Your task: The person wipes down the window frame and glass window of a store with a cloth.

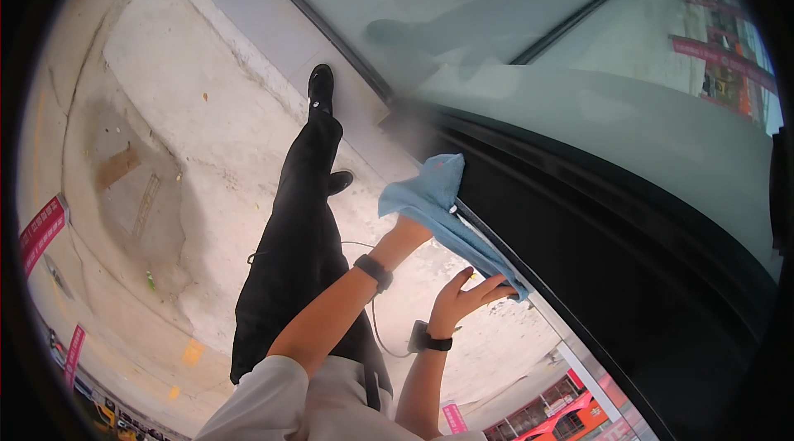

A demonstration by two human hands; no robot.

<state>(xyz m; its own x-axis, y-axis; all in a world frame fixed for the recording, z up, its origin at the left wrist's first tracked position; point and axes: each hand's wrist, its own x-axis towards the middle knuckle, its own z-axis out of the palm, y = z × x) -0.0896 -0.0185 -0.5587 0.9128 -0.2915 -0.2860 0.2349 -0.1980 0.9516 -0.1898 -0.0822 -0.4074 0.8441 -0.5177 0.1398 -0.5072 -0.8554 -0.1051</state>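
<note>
A light blue cloth (447, 213) lies along the edge of a black-framed glass panel (579, 218), its upper part bunched over my left hand (409, 232). The fingers of that hand are hidden beneath the cloth, which it holds against the frame. Lower down, my right hand (465, 299) has its thumb and fingers spread. Its fingertips touch the lower end of the cloth at the panel's edge. Each wrist has a dark band, and the right one carries a small box (419, 337).
A thin cable (376, 329) runs between my forearms. My legs in black trousers (294, 226) stand on pale, stained concrete (165, 52). Glass (463, 35) at the upper right mirrors a vehicle. Pink banners (43, 234) hang at the far left; a red-orange vehicle (571, 423) shows at the bottom.
</note>
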